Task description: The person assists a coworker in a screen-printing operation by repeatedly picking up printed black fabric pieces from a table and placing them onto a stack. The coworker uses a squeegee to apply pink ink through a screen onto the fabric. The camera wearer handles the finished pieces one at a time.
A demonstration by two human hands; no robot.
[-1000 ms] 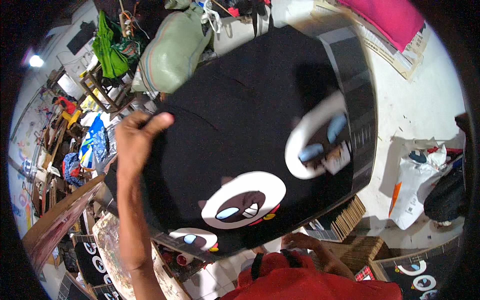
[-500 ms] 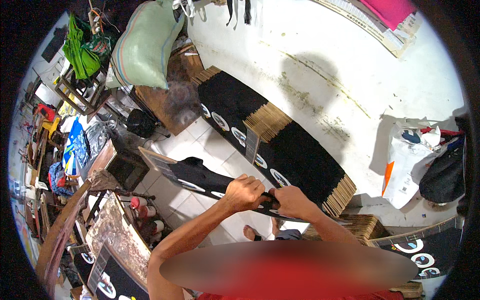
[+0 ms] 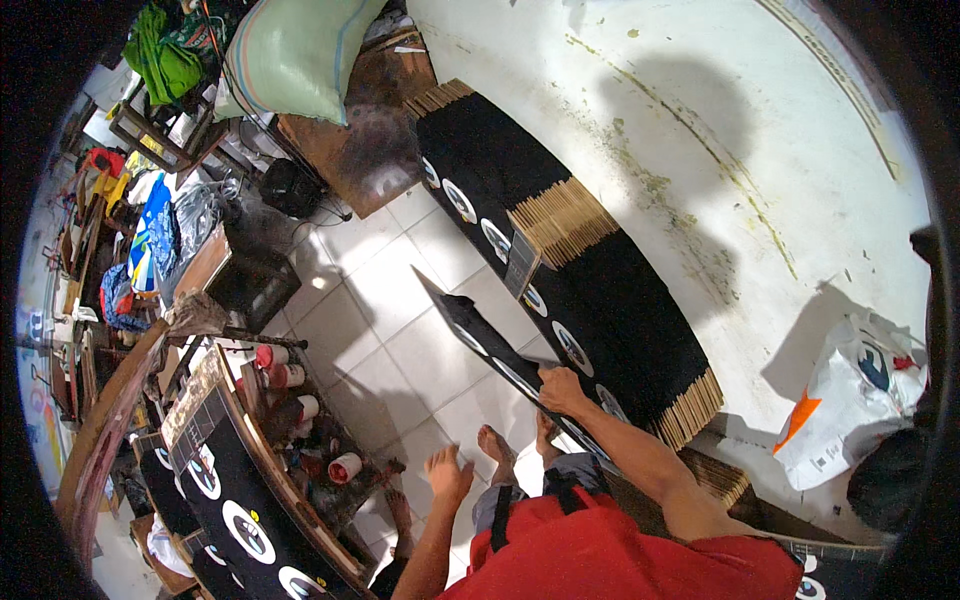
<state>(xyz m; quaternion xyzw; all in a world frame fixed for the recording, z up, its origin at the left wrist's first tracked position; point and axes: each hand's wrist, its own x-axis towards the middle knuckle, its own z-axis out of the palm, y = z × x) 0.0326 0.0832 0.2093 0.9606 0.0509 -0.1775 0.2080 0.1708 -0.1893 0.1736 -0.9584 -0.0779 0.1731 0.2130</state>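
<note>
My right hand (image 3: 563, 390) grips the upper edge of a board covered in black fabric with white oval prints (image 3: 475, 340), held tilted on edge at my right front. My left hand (image 3: 448, 468) is off it, low in front of my body, fingers apart and empty. Just beyond the held board, a long row of similar black printed boards (image 3: 620, 310) leans along the white wall, with bundles of brown board edges (image 3: 560, 220) showing between them. At lower left, more printed black boards (image 3: 230, 470) lie on a wooden stand.
A pale green sack (image 3: 290, 55), a brown panel (image 3: 355, 160) and a dark object (image 3: 290, 185) stand ahead. Cluttered shelving is at left, paint containers (image 3: 345, 465) beside the lower stand, a white bag (image 3: 830, 420) at right. Floor tiles (image 3: 390, 290) show between; my bare feet are below.
The board, raised across my view a second ago, has been lowered and turned on edge. My left hand has let go of it and moved down-left; my right hand still grips it.
</note>
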